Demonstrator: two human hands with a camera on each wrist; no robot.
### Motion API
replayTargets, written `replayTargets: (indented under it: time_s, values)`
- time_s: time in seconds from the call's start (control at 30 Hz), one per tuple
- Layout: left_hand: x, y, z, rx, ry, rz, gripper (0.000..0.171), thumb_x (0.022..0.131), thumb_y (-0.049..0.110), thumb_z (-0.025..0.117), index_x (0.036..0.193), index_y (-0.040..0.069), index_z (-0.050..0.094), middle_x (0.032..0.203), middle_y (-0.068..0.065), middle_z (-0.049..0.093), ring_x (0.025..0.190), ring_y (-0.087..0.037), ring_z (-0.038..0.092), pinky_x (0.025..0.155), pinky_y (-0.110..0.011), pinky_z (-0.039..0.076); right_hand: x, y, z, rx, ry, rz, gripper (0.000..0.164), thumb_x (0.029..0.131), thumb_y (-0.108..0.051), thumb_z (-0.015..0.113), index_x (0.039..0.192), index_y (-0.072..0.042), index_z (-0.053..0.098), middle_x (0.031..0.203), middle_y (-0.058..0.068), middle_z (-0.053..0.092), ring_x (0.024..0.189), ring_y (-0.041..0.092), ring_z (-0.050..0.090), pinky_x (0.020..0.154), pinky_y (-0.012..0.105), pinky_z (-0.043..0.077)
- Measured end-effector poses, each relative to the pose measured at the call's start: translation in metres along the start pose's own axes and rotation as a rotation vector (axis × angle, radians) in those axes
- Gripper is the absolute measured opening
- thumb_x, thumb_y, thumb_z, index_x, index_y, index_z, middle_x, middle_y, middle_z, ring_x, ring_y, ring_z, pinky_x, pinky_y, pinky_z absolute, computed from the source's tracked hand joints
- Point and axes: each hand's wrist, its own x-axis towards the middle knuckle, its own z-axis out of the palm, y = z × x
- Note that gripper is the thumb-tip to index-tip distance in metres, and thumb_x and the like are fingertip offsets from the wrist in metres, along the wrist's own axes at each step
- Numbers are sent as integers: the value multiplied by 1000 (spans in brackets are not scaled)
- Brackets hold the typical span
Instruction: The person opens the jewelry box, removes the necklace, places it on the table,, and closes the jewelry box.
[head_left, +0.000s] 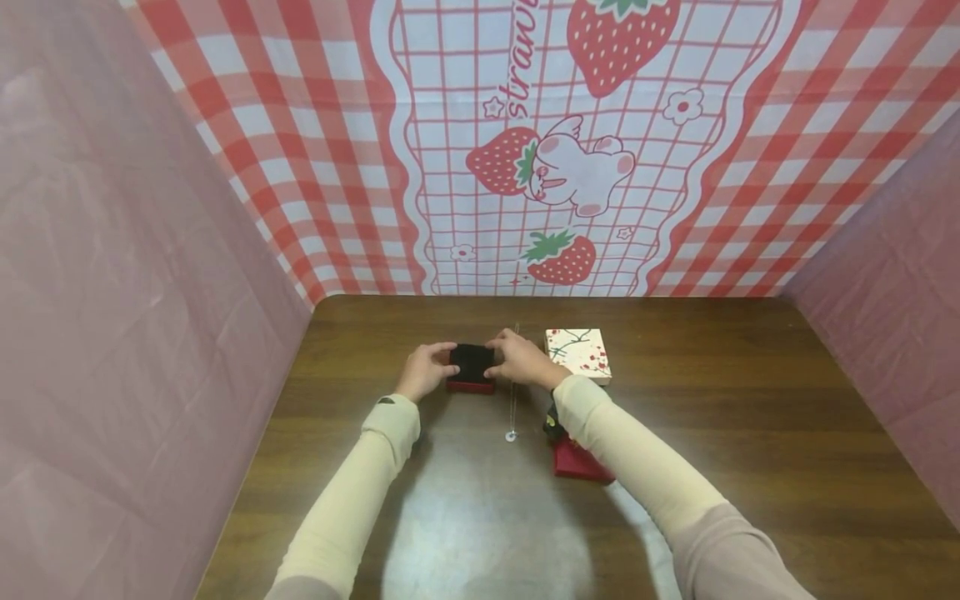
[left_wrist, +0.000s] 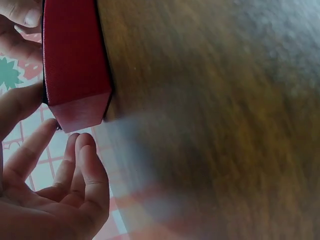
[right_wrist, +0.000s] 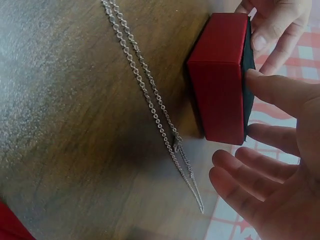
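Note:
Near the table's far side sits a small red box [head_left: 471, 387] with a black pad [head_left: 471, 362] at its top. My left hand [head_left: 424, 369] pinches the pad's left side, thumb near the front corner and index finger at the back. On the opposite side my right hand [head_left: 522, 361] grips the pad likewise; its other fingers extend loosely beside the box in the right wrist view. A silver chain necklace [right_wrist: 134, 65] lies along the table just right of the box, passing beneath my right hand. Its round pendant [head_left: 511, 436] points toward me.
A cream box lid [head_left: 581, 354] with a red blossom print lies right of my right hand. Under my right forearm are a red box-like piece [head_left: 576, 463] and a dark item [head_left: 552, 427] with yellow-green marks, both partly hidden. A strawberry-print cloth [head_left: 517, 208] hangs behind the table.

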Motion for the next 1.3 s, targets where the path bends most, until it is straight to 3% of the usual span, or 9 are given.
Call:
replayTargets:
  time_s: [0.27, 0.67, 0.9, 1.1, 1.3]
  values:
    - [1, -3, 3, 70, -71, -4, 48, 80, 16, 77, 126, 14, 66, 126, -21, 64, 119, -38, 57, 104, -51, 44, 2, 0, 6, -32, -14, 1, 55, 82, -30, 77, 127, -2, 62, 123, 16, 56, 107, 32, 61, 97, 48, 50]
    - [-1, -2, 7, 154, -60, -4, 40, 80, 21, 78, 119, 17, 70, 123, -18, 65, 117, -38, 56, 100, -53, 44, 6, -6, 12, -57, -24, 50, 53, 81, -31, 77, 124, -3, 65, 123, 14, 56, 110, 32, 61, 99, 46, 49]
    - [2, -1, 7, 161, -55, -5, 36, 79, 18, 79, 114, 16, 73, 100, -11, 72, 97, -29, 63, 90, -46, 49, 8, -8, 12, -74, -35, 68, 53, 80, -30, 78, 125, -3, 65, 121, 13, 57, 109, 31, 62, 99, 43, 50]
    - [2, -1, 8, 177, -46, 0, 36, 77, 19, 80, 113, 16, 74, 100, -9, 73, 97, -28, 64, 90, -45, 49, 9, -7, 11, -76, -41, 50, 53, 82, -31, 76, 125, -3, 65, 120, 16, 58, 109, 33, 62, 99, 45, 50]
    - [0, 0, 7, 171, -36, -7, 36, 78, 19, 80, 113, 16, 73, 91, -7, 71, 87, -24, 64, 83, -41, 50, 6, -3, 10, -87, -38, 13, 54, 84, -38, 73, 124, -3, 64, 118, 17, 58, 103, 32, 63, 91, 46, 53]
